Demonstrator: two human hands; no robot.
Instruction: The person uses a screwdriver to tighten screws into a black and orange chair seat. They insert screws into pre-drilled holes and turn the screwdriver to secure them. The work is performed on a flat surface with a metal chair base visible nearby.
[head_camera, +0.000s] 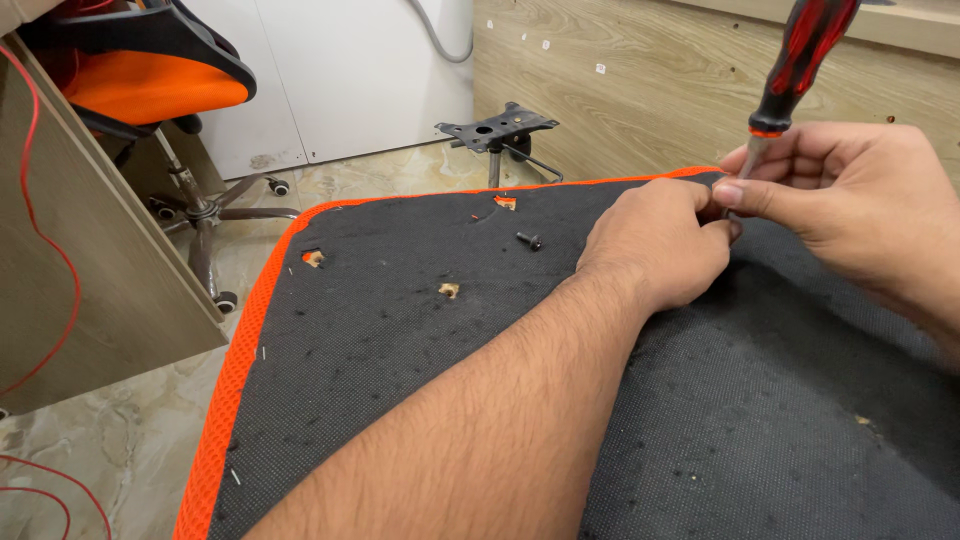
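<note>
Two hands — left hand (660, 245), right hand (850, 195) — one screwdriver (790, 70), one bolt (529, 240).

Flat fabric seat bottom (420, 370) black, orange mesh edge. Plastic-handled screwdriver (800, 60) red, black stripes. Small metal bolt (529, 240) black.

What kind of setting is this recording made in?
Probably an office or small workshop where chairs get repaired: an upturned chair seat lies under the hands, a detached metal seat plate sits on the tiled floor, and an orange office chair stands nearby.
</note>
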